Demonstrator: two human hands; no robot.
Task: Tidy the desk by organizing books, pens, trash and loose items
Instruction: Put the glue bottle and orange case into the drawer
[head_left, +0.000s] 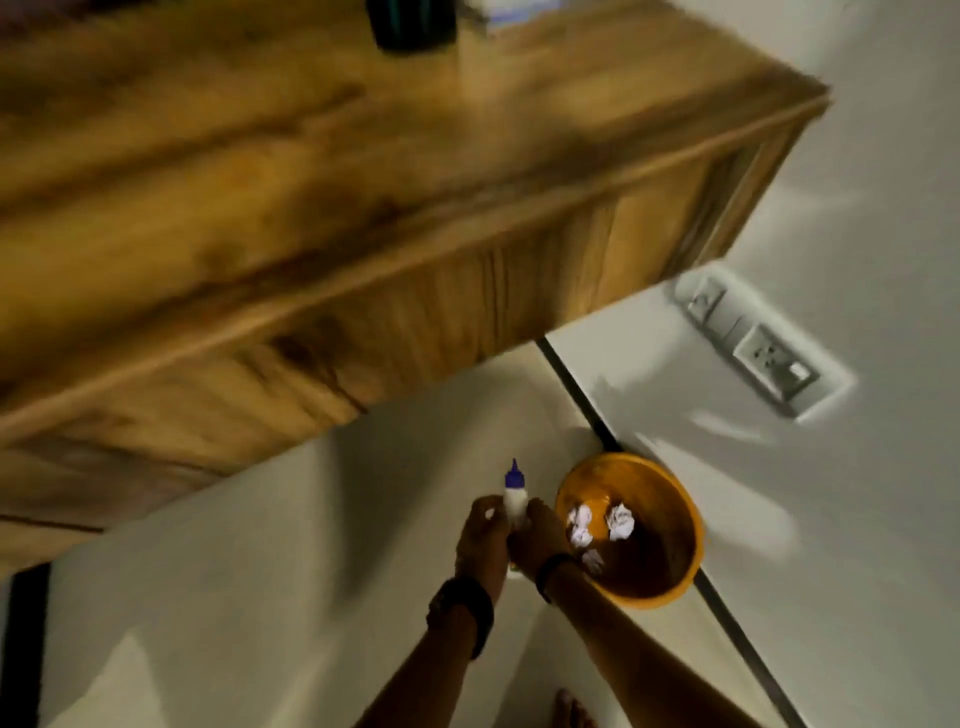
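Glue bottle (516, 499), head view: held low over the floor between both hands, blue nozzle pointing away from the person, long axis roughly in line with the forearms. Left hand (480, 538) and right hand (540, 540) curl fingers round its white body. Orange bin (685, 512), holding crumpled paper (621, 522), sits just to the right; right hand nearer. Bottle's base hidden by the hands. Desk (311, 208) top blurred, cut off.
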